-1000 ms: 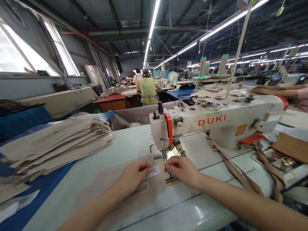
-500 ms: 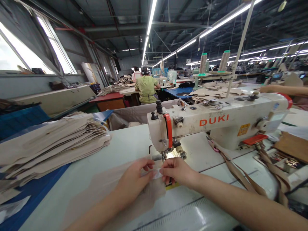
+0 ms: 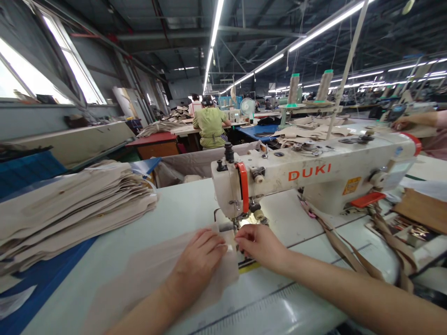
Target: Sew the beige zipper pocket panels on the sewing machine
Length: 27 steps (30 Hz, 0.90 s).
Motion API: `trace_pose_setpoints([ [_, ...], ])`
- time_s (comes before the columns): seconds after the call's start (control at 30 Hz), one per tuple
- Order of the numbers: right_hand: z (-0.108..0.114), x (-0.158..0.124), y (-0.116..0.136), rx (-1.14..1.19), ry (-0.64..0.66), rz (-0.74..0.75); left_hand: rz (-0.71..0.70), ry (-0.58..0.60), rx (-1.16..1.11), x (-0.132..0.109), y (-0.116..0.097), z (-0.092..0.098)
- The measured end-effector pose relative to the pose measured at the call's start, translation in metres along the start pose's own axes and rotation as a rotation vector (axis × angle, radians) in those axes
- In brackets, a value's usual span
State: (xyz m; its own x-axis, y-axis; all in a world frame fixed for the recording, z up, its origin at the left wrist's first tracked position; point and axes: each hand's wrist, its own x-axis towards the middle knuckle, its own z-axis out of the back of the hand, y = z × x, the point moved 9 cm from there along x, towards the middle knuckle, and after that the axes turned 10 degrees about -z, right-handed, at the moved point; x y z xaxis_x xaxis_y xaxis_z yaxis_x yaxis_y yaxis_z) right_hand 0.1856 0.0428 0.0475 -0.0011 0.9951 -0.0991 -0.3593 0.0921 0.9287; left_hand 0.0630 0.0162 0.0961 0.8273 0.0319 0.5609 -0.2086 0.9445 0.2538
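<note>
A beige fabric piece [image 3: 146,270] lies on the pale sewing table, its right end beside the needle area of a white sewing machine [image 3: 265,179]. My left hand [image 3: 199,258] rests over this piece, fingers bent and close together. A small white label [image 3: 229,248] shows at its fingertips, pinched or pressed against the fabric; I cannot tell which. Just right of the fabric's end, below the lit presser foot, my right hand [image 3: 260,244] has its thumb and forefinger closed in a pinch. Whatever is between them is too small to make out.
A stack of beige cut pieces [image 3: 80,204] lies to the left. Right of the machine head hang brown straps [image 3: 344,246], near a tray of small metal parts [image 3: 412,232]. A printed ruler [image 3: 244,309] runs along the front. Another person's hand [image 3: 401,123] is at far right.
Both hands were together at the white label. Now the right fingers are off it, and the left hand has turned palm down over the fabric, with the label at its fingertips.
</note>
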Motion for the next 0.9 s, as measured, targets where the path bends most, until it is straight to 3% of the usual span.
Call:
trace_pose_setpoints([
  [0.07,0.001,-0.016,0.01,-0.107,0.007,0.138,0.044,0.021,-0.071,-0.003,0.004,-0.007],
  [0.2,-0.025,-0.064,0.03,-0.516,0.137,0.633,0.082,0.069,-0.228,-0.006,0.007,-0.018],
  [0.27,-0.035,-0.076,0.027,-0.654,0.163,0.736,0.077,0.087,-0.253,-0.006,0.007,-0.019],
  [0.5,-0.042,-0.077,0.026,-0.794,0.122,0.74,-0.04,0.217,-0.187,0.0,-0.004,-0.025],
  [0.67,-0.04,-0.078,0.027,-0.81,0.107,0.743,-0.039,0.103,-0.167,0.002,-0.007,-0.021],
  [0.9,-0.041,-0.077,0.026,-0.82,0.106,0.737,0.014,0.145,-0.162,-0.007,-0.008,-0.034],
])
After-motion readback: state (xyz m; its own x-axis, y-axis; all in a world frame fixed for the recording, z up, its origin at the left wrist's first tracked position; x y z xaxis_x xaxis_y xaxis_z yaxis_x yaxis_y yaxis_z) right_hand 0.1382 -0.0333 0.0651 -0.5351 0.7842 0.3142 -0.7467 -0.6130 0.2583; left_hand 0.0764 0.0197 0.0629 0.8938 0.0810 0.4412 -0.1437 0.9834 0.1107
